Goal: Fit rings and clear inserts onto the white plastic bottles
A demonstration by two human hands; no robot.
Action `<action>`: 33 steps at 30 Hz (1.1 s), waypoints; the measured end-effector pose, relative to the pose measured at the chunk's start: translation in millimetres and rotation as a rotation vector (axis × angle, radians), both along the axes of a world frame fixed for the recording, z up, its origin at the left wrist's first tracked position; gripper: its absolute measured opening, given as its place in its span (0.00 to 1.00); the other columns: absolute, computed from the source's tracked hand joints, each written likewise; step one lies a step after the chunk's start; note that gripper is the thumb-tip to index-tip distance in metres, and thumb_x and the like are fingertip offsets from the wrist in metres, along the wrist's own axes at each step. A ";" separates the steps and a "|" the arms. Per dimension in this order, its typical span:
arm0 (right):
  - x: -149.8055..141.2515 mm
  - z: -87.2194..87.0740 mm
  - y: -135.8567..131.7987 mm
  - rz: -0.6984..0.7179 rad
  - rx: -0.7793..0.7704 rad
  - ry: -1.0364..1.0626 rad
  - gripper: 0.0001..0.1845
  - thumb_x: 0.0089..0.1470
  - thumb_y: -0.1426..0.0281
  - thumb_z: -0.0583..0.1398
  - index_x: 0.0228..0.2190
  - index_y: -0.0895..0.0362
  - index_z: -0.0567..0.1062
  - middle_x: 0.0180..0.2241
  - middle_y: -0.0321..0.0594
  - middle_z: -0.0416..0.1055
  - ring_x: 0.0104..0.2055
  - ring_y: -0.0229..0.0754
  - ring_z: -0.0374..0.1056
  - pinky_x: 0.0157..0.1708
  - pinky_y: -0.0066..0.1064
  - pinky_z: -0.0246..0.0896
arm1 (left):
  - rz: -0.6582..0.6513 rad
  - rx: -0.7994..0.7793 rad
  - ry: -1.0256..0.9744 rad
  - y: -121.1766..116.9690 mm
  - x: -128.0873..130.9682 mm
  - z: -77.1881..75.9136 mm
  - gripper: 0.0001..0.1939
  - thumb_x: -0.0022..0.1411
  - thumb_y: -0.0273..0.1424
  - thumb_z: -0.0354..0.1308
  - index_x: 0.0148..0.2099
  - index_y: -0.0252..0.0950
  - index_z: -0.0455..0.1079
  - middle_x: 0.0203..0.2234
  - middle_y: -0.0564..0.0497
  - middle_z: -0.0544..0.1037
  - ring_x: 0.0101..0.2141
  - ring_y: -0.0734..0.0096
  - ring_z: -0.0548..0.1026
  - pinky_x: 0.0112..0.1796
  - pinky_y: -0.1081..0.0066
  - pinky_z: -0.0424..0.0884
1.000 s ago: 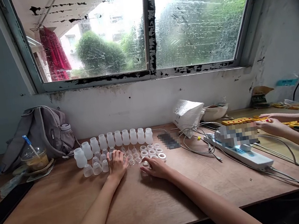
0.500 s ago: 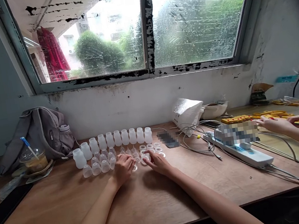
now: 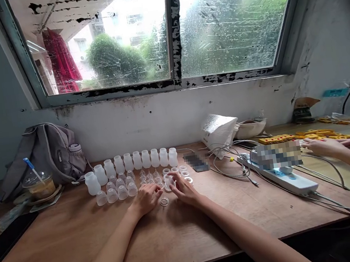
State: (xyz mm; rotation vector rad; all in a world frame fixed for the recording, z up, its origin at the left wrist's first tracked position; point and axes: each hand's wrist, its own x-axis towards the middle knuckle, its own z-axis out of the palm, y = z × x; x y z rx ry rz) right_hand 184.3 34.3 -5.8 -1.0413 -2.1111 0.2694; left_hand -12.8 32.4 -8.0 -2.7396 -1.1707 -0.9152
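Note:
My left hand (image 3: 147, 198) rests low over the wooden table (image 3: 165, 245), its fingers loosely bent and apart, holding nothing I can see. Just beyond its fingertips a clear ring-shaped piece, perhaps a silicone nipple (image 3: 163, 201), lies on the wood. My right hand (image 3: 185, 190) has its thumb and fingers round a white ring (image 3: 168, 184), partly hidden by them. More white rings (image 3: 184, 174) lie behind that hand. Clear nipples (image 3: 149, 176) stand in rows behind my left hand. Clear dome caps (image 3: 112, 195) are at the left, with frosted baby bottles (image 3: 137, 160) lined up behind.
A blurred phone (image 3: 197, 161), loose cables (image 3: 232, 170) and a white power strip (image 3: 294, 181) lie right. A co-worker's hands (image 3: 323, 147) handle yellow pieces there. A drink cup (image 3: 41, 184), grey backpack (image 3: 46, 157) and black slab (image 3: 6, 241) are left.
My left hand has drawn back toward me and slightly right. The clear piece that was under its fingers now lies nearer me, uncovered. My right hand stays by the white ring.

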 end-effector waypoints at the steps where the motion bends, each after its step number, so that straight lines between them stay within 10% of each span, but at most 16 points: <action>1: -1.6 -0.8 -1.7 0.015 0.003 -0.021 0.18 0.51 0.66 0.49 0.45 0.57 0.56 0.28 0.37 0.64 0.26 0.37 0.61 0.28 0.28 0.55 | 0.030 0.018 -0.023 1.2 -1.2 0.2 0.14 0.62 0.35 0.40 0.35 0.36 0.65 0.30 0.50 0.73 0.33 0.70 0.70 0.37 0.69 0.63; 20: -18.4 -13.2 -5.1 0.053 0.005 -0.380 0.19 0.47 0.56 0.53 0.36 0.57 0.64 0.29 0.40 0.69 0.28 0.39 0.64 0.25 0.26 0.49 | -0.096 -0.060 -0.033 -0.6 -1.1 -3.5 0.06 0.53 0.33 0.52 0.31 0.35 0.66 0.26 0.51 0.70 0.31 0.71 0.67 0.35 0.72 0.64; 33: -9.1 -3.2 -3.5 0.146 0.023 -0.176 0.24 0.46 0.59 0.56 0.45 0.54 0.63 0.38 0.42 0.63 0.30 0.37 0.64 0.29 0.27 0.58 | -0.031 -0.369 -0.543 -0.9 10.3 -4.5 0.08 0.57 0.34 0.47 0.34 0.36 0.64 0.24 0.54 0.71 0.26 0.75 0.69 0.29 0.76 0.64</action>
